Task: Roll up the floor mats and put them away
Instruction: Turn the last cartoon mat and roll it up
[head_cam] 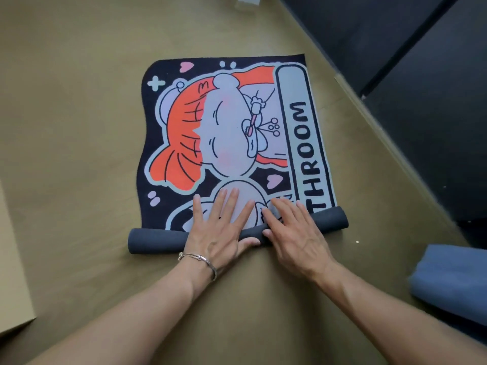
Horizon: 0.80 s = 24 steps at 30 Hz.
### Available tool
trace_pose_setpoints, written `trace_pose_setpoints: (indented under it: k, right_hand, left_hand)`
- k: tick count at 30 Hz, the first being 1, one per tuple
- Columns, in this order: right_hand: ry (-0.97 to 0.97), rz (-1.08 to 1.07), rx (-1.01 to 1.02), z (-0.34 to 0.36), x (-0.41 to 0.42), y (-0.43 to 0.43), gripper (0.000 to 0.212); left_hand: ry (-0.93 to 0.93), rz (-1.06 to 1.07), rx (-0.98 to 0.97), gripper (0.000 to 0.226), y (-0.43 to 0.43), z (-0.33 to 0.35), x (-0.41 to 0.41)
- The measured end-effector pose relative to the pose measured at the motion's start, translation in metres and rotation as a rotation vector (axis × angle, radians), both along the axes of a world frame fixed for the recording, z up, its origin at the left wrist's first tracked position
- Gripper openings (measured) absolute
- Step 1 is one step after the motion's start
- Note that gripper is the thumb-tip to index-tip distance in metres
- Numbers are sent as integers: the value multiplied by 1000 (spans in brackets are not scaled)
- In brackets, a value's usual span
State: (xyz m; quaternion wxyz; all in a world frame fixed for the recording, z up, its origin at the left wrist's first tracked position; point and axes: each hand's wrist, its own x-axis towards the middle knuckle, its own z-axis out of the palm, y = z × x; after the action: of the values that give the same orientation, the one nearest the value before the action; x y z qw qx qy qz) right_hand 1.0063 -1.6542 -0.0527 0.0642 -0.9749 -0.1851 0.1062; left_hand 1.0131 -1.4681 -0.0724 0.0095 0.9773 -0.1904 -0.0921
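- The mat (226, 133) lies printed side up on the floor (79, 127), its near end wound into a dark roll (155, 239) just before me.
- My left hand (218, 227) lies flat over the roll's middle, fingers spread and straight on the print, thumb against the roll's near side.
- My right hand (292, 230) is just beside it, also flat, fingers straight over the roll.
- A bracelet (200, 259) sits on my left wrist.
- A blue bundle (453, 272) lies on the floor to my right, apart from the mat.
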Motion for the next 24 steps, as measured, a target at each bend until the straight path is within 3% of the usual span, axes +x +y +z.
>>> trace_pose_setpoints:
  k: [14,19,24]
  right_hand:
    - [30,-113,52,-2,73,15,60]
    - [61,-124,49,-5,86,18,68]
    - [34,-153,76,-10,96,18,50]
  left_hand:
    - [-6,82,45,72,9,9,62]
    - [-107,52,-66,68,1,16,53]
    - [-182,-150,-80,50,-9,7,14]
